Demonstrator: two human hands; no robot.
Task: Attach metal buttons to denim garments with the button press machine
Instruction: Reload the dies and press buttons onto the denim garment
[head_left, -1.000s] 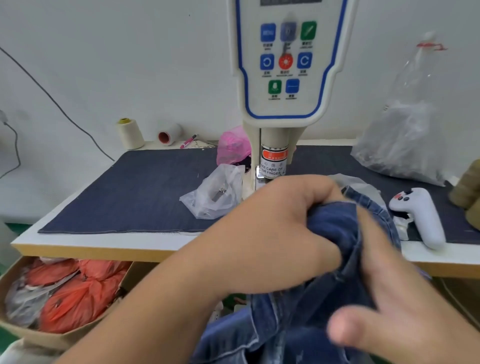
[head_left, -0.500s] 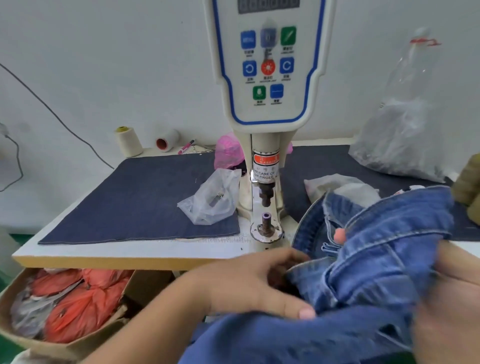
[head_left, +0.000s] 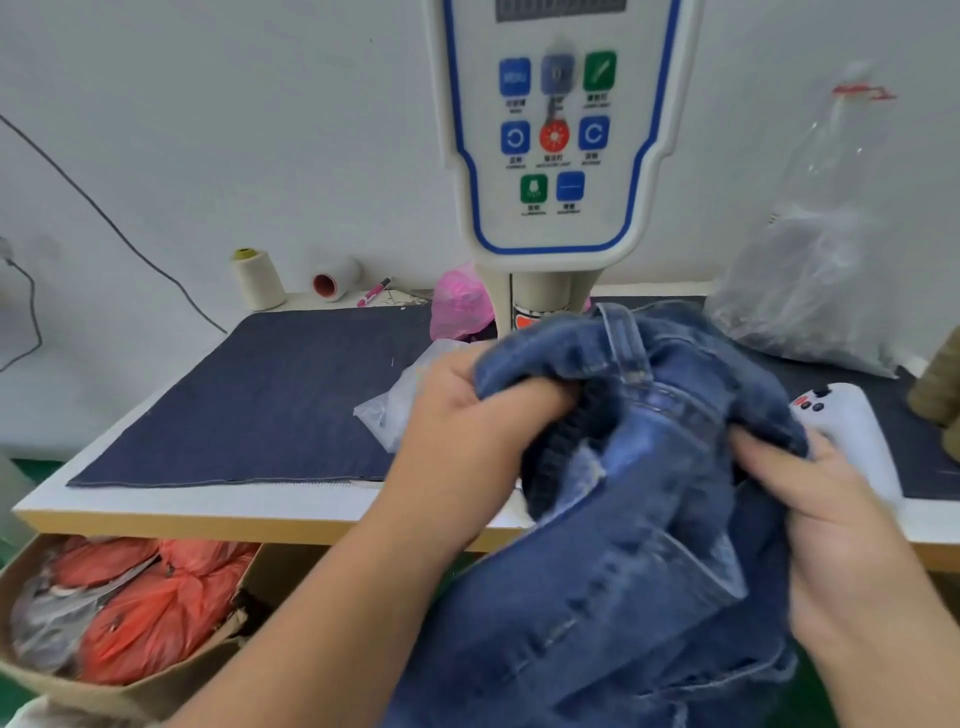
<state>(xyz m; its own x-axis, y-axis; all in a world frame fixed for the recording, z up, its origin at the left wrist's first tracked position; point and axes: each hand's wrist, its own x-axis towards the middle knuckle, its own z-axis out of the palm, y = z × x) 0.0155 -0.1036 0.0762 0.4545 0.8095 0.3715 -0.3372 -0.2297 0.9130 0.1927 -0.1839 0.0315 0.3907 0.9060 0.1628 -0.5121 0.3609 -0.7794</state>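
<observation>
A bunched blue denim garment (head_left: 639, 499) is held up in front of the button press machine (head_left: 556, 145), hiding the machine's punch and die. My left hand (head_left: 467, 426) is shut on a fold of the waistband at the garment's upper left. My right hand (head_left: 831, 525) grips the denim on its right side. The machine's white control panel with blue, green and red keys rises at the top centre. No metal button is visible.
A dark denim mat (head_left: 270, 395) covers the white table (head_left: 182, 506). A small clear plastic bag (head_left: 389, 410) lies left of my left hand; a pink bag (head_left: 460, 301) behind it. A white handheld controller (head_left: 852, 421) and a large clear bag (head_left: 815, 280) sit at right. A cardboard box (head_left: 104, 686) of orange bags stands below left.
Both hands lifted the denim up and forward, so it now covers the punch and die that were visible half a second ago. The view shifted slightly.
</observation>
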